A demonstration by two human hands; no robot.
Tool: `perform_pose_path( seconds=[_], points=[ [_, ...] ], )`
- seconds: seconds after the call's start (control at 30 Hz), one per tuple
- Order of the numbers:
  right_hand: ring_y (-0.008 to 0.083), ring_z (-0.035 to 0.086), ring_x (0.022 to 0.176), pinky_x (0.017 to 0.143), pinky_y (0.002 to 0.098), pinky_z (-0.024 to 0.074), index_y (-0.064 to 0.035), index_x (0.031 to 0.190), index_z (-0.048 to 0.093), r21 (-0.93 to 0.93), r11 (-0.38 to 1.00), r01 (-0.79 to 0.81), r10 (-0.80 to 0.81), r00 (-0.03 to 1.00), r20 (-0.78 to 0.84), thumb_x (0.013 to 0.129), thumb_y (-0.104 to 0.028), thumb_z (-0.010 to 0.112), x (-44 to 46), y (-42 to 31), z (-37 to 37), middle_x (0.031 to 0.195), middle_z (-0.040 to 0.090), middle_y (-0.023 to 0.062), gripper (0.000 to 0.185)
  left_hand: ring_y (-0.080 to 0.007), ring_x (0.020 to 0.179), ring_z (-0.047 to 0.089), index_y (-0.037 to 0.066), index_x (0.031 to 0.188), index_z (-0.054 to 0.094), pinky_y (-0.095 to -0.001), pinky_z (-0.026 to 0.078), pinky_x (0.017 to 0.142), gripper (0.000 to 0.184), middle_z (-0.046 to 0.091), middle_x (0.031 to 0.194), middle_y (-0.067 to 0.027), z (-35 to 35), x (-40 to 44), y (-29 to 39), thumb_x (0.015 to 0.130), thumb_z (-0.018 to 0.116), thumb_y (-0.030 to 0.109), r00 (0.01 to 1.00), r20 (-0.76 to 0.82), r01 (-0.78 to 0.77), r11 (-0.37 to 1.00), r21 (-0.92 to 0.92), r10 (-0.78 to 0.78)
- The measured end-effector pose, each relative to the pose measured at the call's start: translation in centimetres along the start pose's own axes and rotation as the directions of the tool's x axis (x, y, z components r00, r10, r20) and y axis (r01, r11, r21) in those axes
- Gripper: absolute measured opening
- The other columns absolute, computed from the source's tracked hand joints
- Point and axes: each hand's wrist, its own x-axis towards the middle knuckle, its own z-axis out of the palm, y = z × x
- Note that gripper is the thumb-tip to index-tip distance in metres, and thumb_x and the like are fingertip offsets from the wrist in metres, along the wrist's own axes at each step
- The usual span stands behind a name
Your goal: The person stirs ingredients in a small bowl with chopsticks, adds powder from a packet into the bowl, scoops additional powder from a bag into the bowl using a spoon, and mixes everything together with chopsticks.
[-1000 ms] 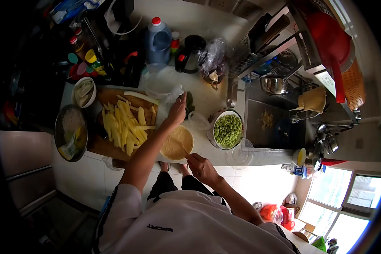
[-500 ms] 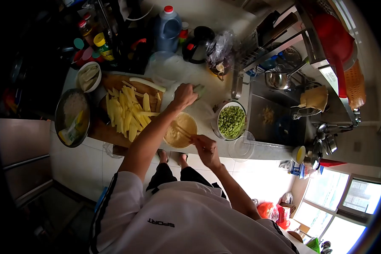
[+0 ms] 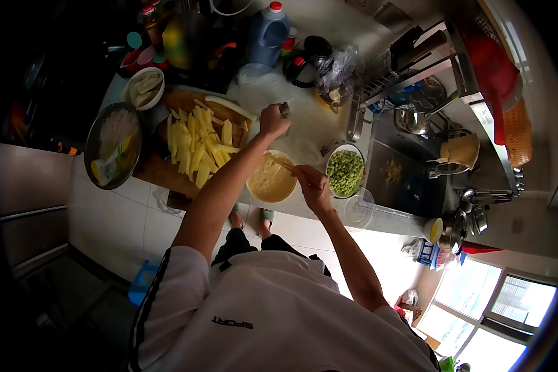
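Observation:
My left hand (image 3: 274,121) is closed on a small dark green item (image 3: 285,110) above the counter, its shape mostly hidden by the fingers. Below it stands a bowl of pale yellow batter (image 3: 271,180) near the counter's front edge. Closed round wooden chopsticks (image 3: 284,162), my right hand (image 3: 313,183) is at the bowl's right side, and their tips dip into the batter. Left of the bowl, yellow cut strips (image 3: 198,146) lie heaped on a wooden board (image 3: 152,167). A bowl of green beans (image 3: 345,170) sits just right of my right hand.
A dark bowl with a packet (image 3: 113,146) and a white bowl (image 3: 144,88) stand at the left. Behind are a blue jug (image 3: 268,37) and a black-lidded pot (image 3: 304,62). A clear round container (image 3: 356,209) overlaps the front edge, near the sink (image 3: 390,149).
My left hand has gone from beside the clear plastic to farther back on the counter, with the green item now in it. The chopsticks have shifted in the batter. The whole view has shifted.

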Motion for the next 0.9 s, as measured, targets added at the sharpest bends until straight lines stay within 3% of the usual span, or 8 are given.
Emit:
perform_pose_path(
  seconds=[0.07,0.17,0.3,0.4,0.5,0.6,0.77,0.9],
  points=[
    [0.0138,0.066,0.08,0.07,0.0248,0.0523,0.0046,0.097,0.064,0.081,0.996,-0.029,0.022,0.996,0.088,0.09,-0.005,0.057,-0.3,0.7,0.9,0.085,0.068,0.0092,0.014,-0.023,0.071,0.064,-0.001,0.082,0.061,-0.033,0.055,0.062,0.017,0.063,0.076,-0.013,-0.5,0.1,-0.3,0.067,0.067,0.003,0.973,0.147,0.214,0.936,-0.278,-0.179],
    [0.0136,0.066,0.08,0.071,0.0247,0.0525,0.005,0.096,0.064,0.189,0.98,-0.058,0.038,0.993,0.112,0.09,-0.005,0.057,-0.6,-0.3,0.6,0.084,0.068,0.0089,0.014,-0.0156,0.074,0.063,0.001,0.094,0.06,-0.0285,0.056,0.063,0.027,0.063,0.086,-0.0083,0.0,1.1,-2.5,0.069,0.07,0.002,0.911,0.354,0.372,0.792,-0.485,-0.212],
    [0.0149,0.066,0.078,0.069,0.0258,0.0537,0.0059,0.093,0.064,0.038,0.993,0.115,-0.117,0.992,0.049,0.091,-0.006,0.057,0.8,0.5,0.4,0.083,0.067,0.0097,0.014,-0.0143,0.072,0.058,0.0,0.092,0.058,-0.0305,0.057,0.064,0.018,0.056,0.083,-0.0062,-0.6,0.3,-0.8,0.081,0.065,0.012,0.87,0.369,0.483,0.713,-0.509,-0.326],
    [0.0155,0.067,0.076,0.068,0.026,0.0538,0.0059,0.091,0.064,0.037,0.999,-0.002,-0.003,0.991,0.133,0.091,-0.006,0.056,0.1,-1.3,-0.2,0.082,0.068,0.01,0.014,-0.0151,0.071,0.058,-0.001,0.088,0.058,-0.0289,0.053,0.059,0.019,0.057,0.08,-0.0079,-1.0,-0.2,-0.7,0.079,0.063,0.014,0.914,0.24,0.403,0.795,-0.454,-0.326],
    [0.0155,0.067,0.074,0.067,0.0259,0.0535,0.0059,0.089,0.063,0.024,0.997,0.07,-0.072,0.994,0.082,0.091,-0.006,0.056,1.6,-2.3,-0.8,0.081,0.068,0.0101,0.014,-0.0173,0.07,0.058,-0.002,0.084,0.058,-0.0291,0.047,0.055,0.017,0.058,0.077,-0.0099,-1.7,-0.4,-0.2,0.075,0.062,0.011,0.939,0.169,0.333,0.919,-0.213,-0.301],
    [0.0186,0.067,0.07,0.06,0.0293,0.0517,0.0058,0.088,0.061,-0.043,0.979,0.2,-0.2,0.98,-0.011,0.088,-0.005,0.057,2.9,-1.6,-0.9,0.078,0.066,0.0151,0.011,-0.0307,0.072,0.063,-0.006,0.083,0.058,-0.0404,0.046,0.062,0.03,0.062,0.076,-0.0176,-1.6,-1.7,0.4,0.074,0.065,0.022,0.988,-0.088,0.111,0.977,-0.18,-0.129],
    [0.019,0.067,0.07,0.061,0.0291,0.0518,0.0053,0.089,0.061,-0.011,0.982,0.186,-0.186,0.983,0.004,0.088,-0.005,0.057,2.8,-0.5,-0.5,0.077,0.066,0.0138,0.012,-0.0331,0.071,0.063,-0.002,0.086,0.059,-0.0413,0.048,0.068,0.033,0.063,0.073,-0.0171,0.4,-0.2,-4.1,0.074,0.067,0.027,0.978,-0.21,-0.044,0.986,-0.159,0.01],
    [0.0185,0.067,0.071,0.062,0.0286,0.0522,0.0054,0.09,0.062,0.081,0.989,0.121,-0.128,0.987,0.092,0.088,-0.006,0.057,2.8,0.2,0.1,0.08,0.066,0.0141,0.012,-0.0285,0.06,0.063,-0.001,0.084,0.061,-0.0377,0.051,0.064,0.031,0.063,0.069,-0.0149,0.0,-0.4,-3.2,0.074,0.066,0.028,0.951,0.069,0.304,0.866,-0.396,-0.301]
  ],
)
